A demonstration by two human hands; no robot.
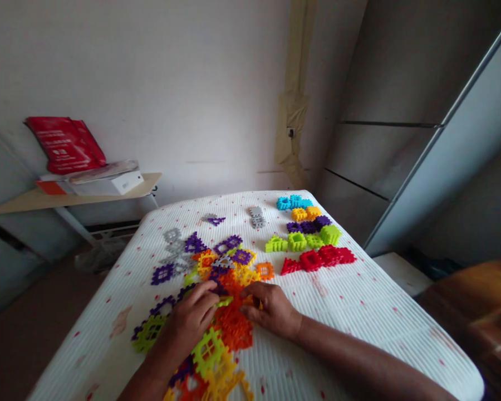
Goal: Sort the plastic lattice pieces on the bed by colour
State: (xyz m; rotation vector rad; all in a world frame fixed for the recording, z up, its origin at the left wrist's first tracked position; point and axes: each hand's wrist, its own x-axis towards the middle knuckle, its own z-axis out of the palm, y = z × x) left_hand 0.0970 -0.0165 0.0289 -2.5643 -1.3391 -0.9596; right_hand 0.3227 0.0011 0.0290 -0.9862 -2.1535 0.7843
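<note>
My left hand is over a mixed heap of toothed plastic building tiles, its fingers closed on a lime-green building tile seen edge-on. Facing it, my right hand curves above the orange tiles, thumb and fingers bent together. A bit of yellow-orange shows between those fingers, but I cannot make out what they hold. Below the left hand lies a lime-green window tile, with yellow tiles nearer me. Purple tiles and grey tiles spread along the heap's far left.
On the right of the white cover sit grouped tiles: red, green, purple, yellow and blue. A grey group is mid-back. Left stands a side table with boxes; a cabinet stands right.
</note>
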